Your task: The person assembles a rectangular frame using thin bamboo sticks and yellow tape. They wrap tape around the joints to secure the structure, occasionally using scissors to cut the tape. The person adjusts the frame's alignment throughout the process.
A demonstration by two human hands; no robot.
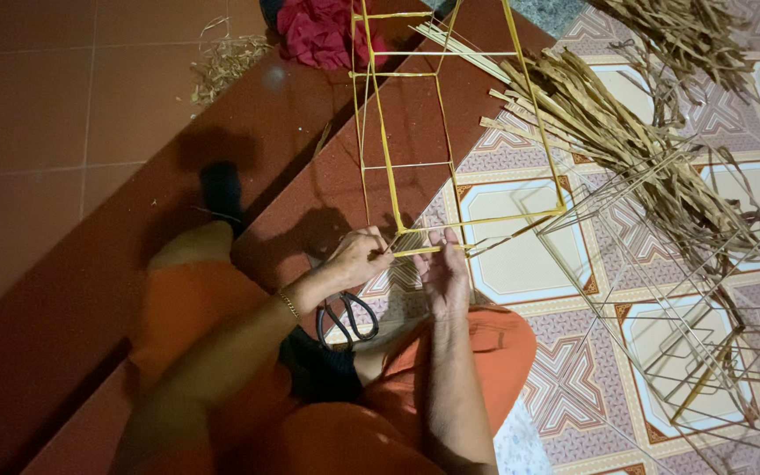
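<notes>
From the head camera I see my left hand (358,258) pinched shut on a yellow strip (424,251) at the near bar of the wire frame (386,149) — my right hand (444,274) grips that strip too. Black scissors (347,318) lie beneath; dried leaf strips (626,141) are heaped well apart.

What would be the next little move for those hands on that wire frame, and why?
Probably pulling the yellow strip snug and laying one more turn along the wire frame. The left hand pinches the strip at the frame's near bottom bar, the right hand steadies that bar, and part of the frame is already wrapped yellow while other bars look bare.
</notes>
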